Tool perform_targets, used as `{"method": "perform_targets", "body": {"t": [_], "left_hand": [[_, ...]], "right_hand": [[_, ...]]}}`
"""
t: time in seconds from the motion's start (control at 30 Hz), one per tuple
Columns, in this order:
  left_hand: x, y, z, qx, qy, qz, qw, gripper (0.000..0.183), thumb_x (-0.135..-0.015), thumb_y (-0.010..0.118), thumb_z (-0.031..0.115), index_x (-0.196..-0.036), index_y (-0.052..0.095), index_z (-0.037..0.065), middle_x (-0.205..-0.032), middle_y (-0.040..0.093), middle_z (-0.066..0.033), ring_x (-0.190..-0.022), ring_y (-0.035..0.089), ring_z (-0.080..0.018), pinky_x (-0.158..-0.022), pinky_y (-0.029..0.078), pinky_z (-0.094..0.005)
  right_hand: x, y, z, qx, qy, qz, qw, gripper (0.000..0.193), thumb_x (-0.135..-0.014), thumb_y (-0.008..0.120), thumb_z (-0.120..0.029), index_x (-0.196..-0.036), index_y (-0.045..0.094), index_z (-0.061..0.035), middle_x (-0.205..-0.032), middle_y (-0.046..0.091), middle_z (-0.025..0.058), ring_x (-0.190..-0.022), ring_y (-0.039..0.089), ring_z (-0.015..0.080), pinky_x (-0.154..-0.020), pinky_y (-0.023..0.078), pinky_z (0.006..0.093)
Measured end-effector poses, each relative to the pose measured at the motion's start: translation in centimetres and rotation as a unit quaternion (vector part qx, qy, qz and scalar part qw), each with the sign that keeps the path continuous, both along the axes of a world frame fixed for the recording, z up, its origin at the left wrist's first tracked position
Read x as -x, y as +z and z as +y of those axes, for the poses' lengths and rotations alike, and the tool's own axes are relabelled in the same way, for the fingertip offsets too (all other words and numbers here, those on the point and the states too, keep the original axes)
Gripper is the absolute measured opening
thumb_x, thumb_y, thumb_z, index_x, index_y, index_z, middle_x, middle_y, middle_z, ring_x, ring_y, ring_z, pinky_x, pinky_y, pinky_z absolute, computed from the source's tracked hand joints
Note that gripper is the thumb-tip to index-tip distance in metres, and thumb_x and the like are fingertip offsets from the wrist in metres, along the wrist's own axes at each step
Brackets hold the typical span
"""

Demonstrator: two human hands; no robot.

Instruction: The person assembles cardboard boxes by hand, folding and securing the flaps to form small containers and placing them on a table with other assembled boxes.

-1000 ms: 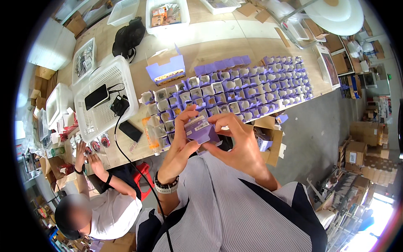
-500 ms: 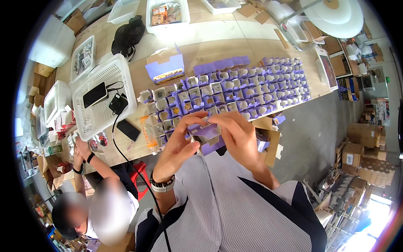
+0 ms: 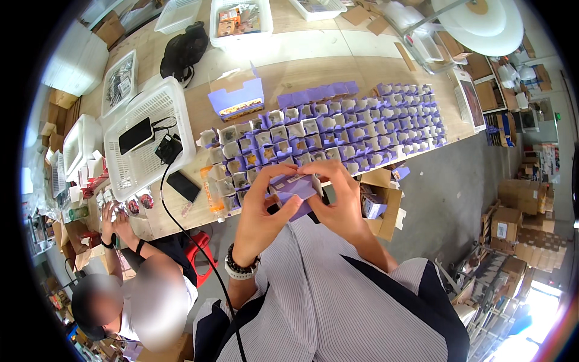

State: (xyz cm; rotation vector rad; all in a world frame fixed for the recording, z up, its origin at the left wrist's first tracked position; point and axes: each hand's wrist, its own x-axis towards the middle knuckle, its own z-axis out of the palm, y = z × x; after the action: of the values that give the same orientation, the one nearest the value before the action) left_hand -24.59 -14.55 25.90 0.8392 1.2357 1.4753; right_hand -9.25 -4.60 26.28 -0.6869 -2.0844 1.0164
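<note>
Between my two hands, in front of my chest, is a small purple carton (image 3: 295, 188) with a pale label on its upper side. My left hand (image 3: 265, 208) grips it from the left, thumb on the near face and fingers over the top. From the right, my right hand (image 3: 339, 196) holds it with fingers curled over the upper edge and thumb low on the side. Just beyond my hands stand rows of open purple boxes (image 3: 329, 123) with grey-white insides. An orange-labelled bottle (image 3: 213, 190) lies left of my left hand.
A white basket (image 3: 111, 175) carries a phone (image 3: 136, 136) and a black device (image 3: 169, 148) with a cable. Another phone (image 3: 183, 187) lies beside it. A larger purple display box (image 3: 238, 96) stands behind. Cardboard boxes (image 3: 392, 211) sit right. A co-worker's hands (image 3: 114, 224) work at left.
The carton's top gap is now covered by a flap under my fingers. My left hand has shifted slightly right, thumb onto the carton. The co-worker's hands have moved.
</note>
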Motion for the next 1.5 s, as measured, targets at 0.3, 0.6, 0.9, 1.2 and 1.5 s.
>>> {"method": "perform_targets", "body": {"t": [0.3,0.6,0.9,1.2,1.5], "left_hand": [[-0.2,-0.6,0.6,0.056,-0.010,0.069,0.996,0.043,-0.093,0.073,0.003,-0.133,0.057,0.004,-0.131,0.066,-0.0084,-0.115,0.066,-0.0175,-0.089,0.058,-0.0318],[-0.2,-0.9,0.7,0.052,0.032,0.058,0.996,0.032,-0.103,0.066,0.015,-0.130,0.058,0.001,-0.124,0.069,-0.0100,-0.114,0.067,-0.0167,-0.081,0.058,-0.0284],[-1.1,-0.9,0.4,0.027,0.106,0.150,0.983,0.056,-0.090,0.077,0.006,-0.139,0.049,0.009,-0.155,0.043,-0.0142,-0.138,0.051,-0.0272,-0.085,0.058,-0.0333],[-1.4,-2.0,0.0,-0.082,0.116,0.180,0.973,0.060,-0.082,0.077,-0.004,-0.135,0.051,0.010,-0.151,0.047,-0.0177,-0.136,0.053,-0.0310,-0.100,0.053,-0.0409],[-0.9,-1.2,0.2,-0.117,0.067,0.219,0.966,0.047,-0.085,0.065,-0.005,-0.130,0.062,0.006,-0.147,0.053,-0.0181,-0.133,0.054,-0.0339,-0.110,0.044,-0.0445]], "right_hand": [[-0.7,-0.3,-0.2,0.047,-0.020,-0.050,0.997,0.033,-0.081,0.079,0.004,-0.113,0.074,-0.0031,-0.107,0.074,0.0113,-0.098,0.069,0.0279,-0.079,0.057,0.0370],[-0.7,-0.4,0.7,0.170,0.070,0.028,0.982,0.046,-0.093,0.066,0.007,-0.138,0.064,-0.0038,-0.123,0.071,0.0112,-0.109,0.067,0.0199,-0.082,0.056,0.0310],[-1.1,-2.0,1.0,0.268,0.045,0.056,0.961,0.039,-0.096,0.061,0.008,-0.133,0.070,-0.0048,-0.128,0.063,0.0120,-0.109,0.067,0.0196,-0.075,0.059,0.0279],[-1.5,-0.2,0.5,0.133,0.066,0.049,0.988,0.043,-0.093,0.065,0.006,-0.134,0.071,-0.0071,-0.130,0.062,0.0141,-0.096,0.069,0.0218,-0.080,0.063,0.0317],[-2.5,-0.2,1.2,0.145,0.141,0.078,0.976,0.032,-0.084,0.079,0.006,-0.114,0.072,-0.0056,-0.138,0.057,0.0114,-0.099,0.070,0.0193,-0.078,0.064,0.0297]]}}
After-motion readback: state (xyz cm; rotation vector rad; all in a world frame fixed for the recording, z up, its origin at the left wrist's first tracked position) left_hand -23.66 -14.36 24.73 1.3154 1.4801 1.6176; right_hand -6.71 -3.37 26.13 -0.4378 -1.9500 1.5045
